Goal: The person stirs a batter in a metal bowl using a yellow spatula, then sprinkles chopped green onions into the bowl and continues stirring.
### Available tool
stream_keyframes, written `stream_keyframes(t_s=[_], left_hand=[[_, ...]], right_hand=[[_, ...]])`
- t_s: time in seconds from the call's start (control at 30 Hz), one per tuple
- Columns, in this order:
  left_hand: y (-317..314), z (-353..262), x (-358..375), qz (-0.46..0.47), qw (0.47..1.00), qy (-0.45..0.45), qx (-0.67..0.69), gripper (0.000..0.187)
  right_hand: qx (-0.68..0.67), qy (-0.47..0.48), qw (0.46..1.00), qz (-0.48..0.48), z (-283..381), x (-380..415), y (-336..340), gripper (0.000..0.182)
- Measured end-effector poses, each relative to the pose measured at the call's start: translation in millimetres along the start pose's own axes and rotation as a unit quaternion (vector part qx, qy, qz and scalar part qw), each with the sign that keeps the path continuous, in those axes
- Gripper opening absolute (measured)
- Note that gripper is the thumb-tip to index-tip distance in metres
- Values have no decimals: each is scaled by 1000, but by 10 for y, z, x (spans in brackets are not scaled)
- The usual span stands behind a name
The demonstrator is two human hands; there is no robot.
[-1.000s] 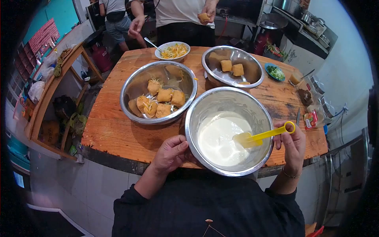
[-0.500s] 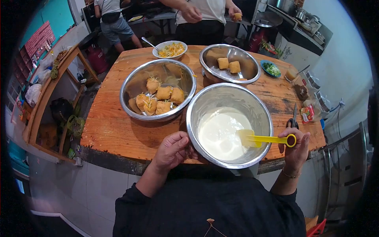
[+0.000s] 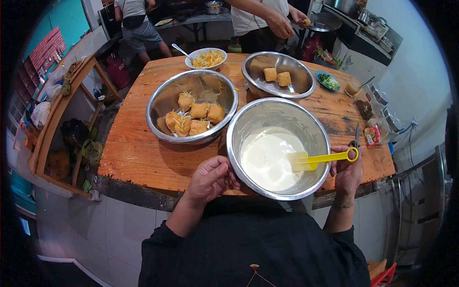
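A metal bowl of creamy white batter (image 3: 267, 165) stands at the table's near edge. My left hand (image 3: 208, 179) is at its left side, fingers curled against the wall and thumb by the rim. My right hand (image 3: 348, 174) is closed at the bowl's right side, under the handle of a yellow spatula (image 3: 330, 157). The spatula's pale blade rests in the batter and its handle crosses the rim. Left of this bowl, another metal bowl (image 3: 155, 117) holds several fried tofu pieces (image 3: 199, 110) stuffed with bean sprouts.
Behind stand a metal bowl (image 3: 306, 81) with tofu cubes, a white bowl (image 3: 210, 57) of shredded vegetables with a spoon, and a plate of chopped greens (image 3: 328, 81). Scissors (image 3: 355, 136) lie at right. A co-worker (image 3: 260, 19) stands across the table; another person (image 3: 136, 24) is farther back.
My right hand has moved left and up from the spatula's handle end to the bowl's side. The handle has swung slightly upward. The co-worker across the table has shifted right.
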State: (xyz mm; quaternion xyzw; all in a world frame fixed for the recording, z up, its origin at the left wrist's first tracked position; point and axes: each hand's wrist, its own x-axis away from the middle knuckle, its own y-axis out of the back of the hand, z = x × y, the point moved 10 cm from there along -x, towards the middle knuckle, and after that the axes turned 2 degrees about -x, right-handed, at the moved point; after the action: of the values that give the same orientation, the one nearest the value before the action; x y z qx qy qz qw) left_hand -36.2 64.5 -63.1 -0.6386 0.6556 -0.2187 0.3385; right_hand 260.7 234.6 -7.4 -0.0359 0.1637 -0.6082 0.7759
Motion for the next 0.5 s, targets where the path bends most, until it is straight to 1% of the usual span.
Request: stream_keyframes(t_s=[0.03, 0.07, 0.13, 0.23, 0.27, 0.33, 0.4, 0.47, 0.5], left_hand=[[0, 2, 0, 4, 1000, 1, 4, 18], [0, 4, 2, 7, 1000, 2, 8, 18], [27, 10, 11, -20, 1000, 13, -6, 18], [22, 6, 7, -37, 999, 14, -19, 20], [23, 5, 5, -39, 999, 12, -24, 21], [45, 6, 7, -46, 999, 6, -28, 22], [62, -12, 12, -63, 998, 3, -30, 23], [75, -6, 22, -76, 997, 6, -28, 23], [86, -9, 25, -83, 996, 6, -28, 23]], right_hand=[[0, -7, 1000, -6, -97, -28, 64, 65], [-10, -13, 998, 58, -191, -24, 77, 54], [-83, -39, 996, -19, -668, -44, 349, 50], [-61, -55, 995, -64, -864, 1, 531, 42], [-20, -53, 996, -66, -853, 8, 546, 42], [-33, -32, 997, -54, -739, 11, 410, 33], [-36, -25, 998, -41, -672, 15, 326, 33], [-50, -6, 995, -81, -553, 38, 205, 33], [-50, -15, 997, -64, -499, 61, 143, 33]])
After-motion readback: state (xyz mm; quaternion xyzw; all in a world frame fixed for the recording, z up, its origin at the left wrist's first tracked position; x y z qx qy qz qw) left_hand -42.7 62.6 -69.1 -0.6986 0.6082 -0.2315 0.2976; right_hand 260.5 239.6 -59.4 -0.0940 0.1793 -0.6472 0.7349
